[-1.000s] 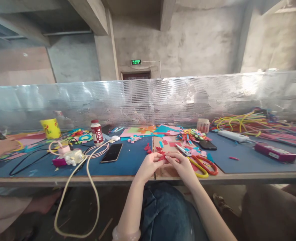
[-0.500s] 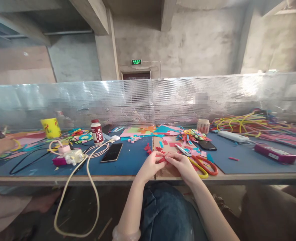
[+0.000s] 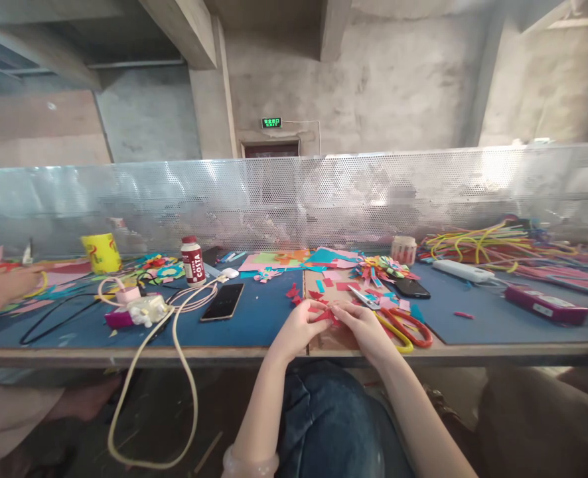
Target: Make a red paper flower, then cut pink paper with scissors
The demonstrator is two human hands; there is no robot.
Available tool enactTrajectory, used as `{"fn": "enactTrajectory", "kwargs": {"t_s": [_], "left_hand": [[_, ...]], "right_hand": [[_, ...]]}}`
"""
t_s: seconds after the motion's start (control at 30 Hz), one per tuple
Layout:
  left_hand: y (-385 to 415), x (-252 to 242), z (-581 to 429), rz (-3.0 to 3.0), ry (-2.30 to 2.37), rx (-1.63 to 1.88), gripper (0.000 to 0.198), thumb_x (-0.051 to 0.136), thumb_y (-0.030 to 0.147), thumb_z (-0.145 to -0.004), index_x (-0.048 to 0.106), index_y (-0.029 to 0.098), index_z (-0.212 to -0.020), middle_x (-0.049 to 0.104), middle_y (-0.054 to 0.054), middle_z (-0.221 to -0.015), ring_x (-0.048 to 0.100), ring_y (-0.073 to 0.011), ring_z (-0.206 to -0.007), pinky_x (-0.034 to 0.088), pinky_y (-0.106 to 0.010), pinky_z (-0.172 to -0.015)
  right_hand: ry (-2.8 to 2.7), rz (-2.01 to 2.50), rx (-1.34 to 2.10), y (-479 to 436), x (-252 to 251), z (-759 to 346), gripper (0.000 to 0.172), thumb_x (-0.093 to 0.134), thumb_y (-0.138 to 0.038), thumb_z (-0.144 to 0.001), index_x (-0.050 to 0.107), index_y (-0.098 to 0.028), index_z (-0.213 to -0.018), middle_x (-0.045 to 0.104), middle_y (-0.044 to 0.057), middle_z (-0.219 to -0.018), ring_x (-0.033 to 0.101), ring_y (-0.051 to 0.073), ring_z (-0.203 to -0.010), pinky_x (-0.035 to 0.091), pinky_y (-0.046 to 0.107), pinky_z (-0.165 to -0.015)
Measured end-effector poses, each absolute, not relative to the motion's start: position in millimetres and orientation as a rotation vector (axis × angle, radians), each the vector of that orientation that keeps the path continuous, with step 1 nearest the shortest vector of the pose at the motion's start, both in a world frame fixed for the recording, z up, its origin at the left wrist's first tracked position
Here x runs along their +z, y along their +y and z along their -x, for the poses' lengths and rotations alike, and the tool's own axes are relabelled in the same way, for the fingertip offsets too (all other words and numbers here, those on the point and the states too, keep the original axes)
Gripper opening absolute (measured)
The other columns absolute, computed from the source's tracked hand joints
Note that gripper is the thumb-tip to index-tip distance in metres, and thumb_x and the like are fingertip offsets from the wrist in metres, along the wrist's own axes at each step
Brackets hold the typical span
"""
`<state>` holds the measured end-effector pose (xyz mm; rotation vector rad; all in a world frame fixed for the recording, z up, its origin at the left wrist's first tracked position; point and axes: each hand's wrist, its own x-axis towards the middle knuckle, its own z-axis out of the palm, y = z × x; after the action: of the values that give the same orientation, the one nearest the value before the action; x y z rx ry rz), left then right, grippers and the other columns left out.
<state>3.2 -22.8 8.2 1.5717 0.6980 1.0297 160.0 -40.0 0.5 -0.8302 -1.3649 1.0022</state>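
Note:
My left hand (image 3: 298,326) and my right hand (image 3: 364,326) meet at the near edge of the table (image 3: 125,357), fingertips pinched together on a small red paper piece (image 3: 326,315). Both hands are closed round it. Just right of my right hand lie scissors (image 3: 398,325) with red and yellow handles. More red paper scraps (image 3: 294,293) lie just beyond my hands on the blue mat (image 3: 259,315).
A black phone (image 3: 222,302), a small bottle (image 3: 191,261), a yellow cup (image 3: 100,253), a cream cable (image 3: 154,372), a second phone (image 3: 411,287), a paper flower (image 3: 382,267), coloured sheets and a pile of coloured cords (image 3: 488,242) lie about. Another person's hand (image 3: 5,284) works at far left. A perforated metal screen (image 3: 294,199) backs the table.
My hands have stayed in place, only shifting their fingers slightly on the red piece. The person at far left has raised something in their hand.

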Motion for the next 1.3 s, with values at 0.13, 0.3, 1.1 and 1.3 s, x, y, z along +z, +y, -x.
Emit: {"fn": "enactTrajectory", "kwargs": {"t_s": [0.13, 0.3, 1.1, 1.3], "left_hand": [[-24.2, 9.6, -3.7, -1.546, 0.663, 1.009, 0.033, 0.069, 0.025, -0.072, 0.051, 0.017, -0.099, 0.072, -0.007, -0.081, 0.068, -0.0228, -0.081, 0.050, -0.035, -0.076], [-26.8, 12.8, -4.0, -1.533, 0.643, 0.991, 0.032, 0.068, 0.021, -0.072, 0.052, 0.017, -0.099, 0.072, -0.006, -0.079, 0.068, -0.0223, -0.082, 0.049, -0.034, -0.077], [-26.0, 15.6, -5.4, -1.592, 0.655, 1.117, 0.015, 0.058, 0.025, -0.080, 0.051, 0.019, -0.091, 0.065, -0.002, -0.086, 0.061, -0.0143, -0.077, 0.045, -0.025, -0.072], [-26.6, 16.5, -6.3, -1.601, 0.682, 1.118, 0.012, 0.055, 0.025, -0.081, 0.051, 0.018, -0.090, 0.063, -0.002, -0.085, 0.059, -0.0130, -0.076, 0.044, -0.023, -0.070]], "right_hand": [[-1.393, 0.815, 1.012, -42.2, 2.6, -160.3, 0.034, 0.066, -0.046, -0.071, 0.072, -0.015, -0.083, 0.068, 0.007, -0.092, 0.061, 0.022, -0.087, 0.046, 0.033, -0.080], [-1.371, 0.839, 0.976, -39.6, -0.4, -157.8, 0.033, 0.068, -0.046, -0.069, 0.072, -0.015, -0.079, 0.068, 0.008, -0.092, 0.061, 0.022, -0.086, 0.047, 0.031, -0.076], [-1.297, 0.844, 0.952, -37.8, -5.7, -159.1, 0.026, 0.066, -0.040, -0.073, 0.071, -0.016, -0.081, 0.069, 0.005, -0.083, 0.061, 0.022, -0.081, 0.046, 0.032, -0.078], [-1.297, 0.847, 0.949, -38.2, -5.9, -159.7, 0.024, 0.066, -0.039, -0.073, 0.071, -0.016, -0.078, 0.068, 0.004, -0.082, 0.060, 0.021, -0.081, 0.044, 0.031, -0.078]]}}
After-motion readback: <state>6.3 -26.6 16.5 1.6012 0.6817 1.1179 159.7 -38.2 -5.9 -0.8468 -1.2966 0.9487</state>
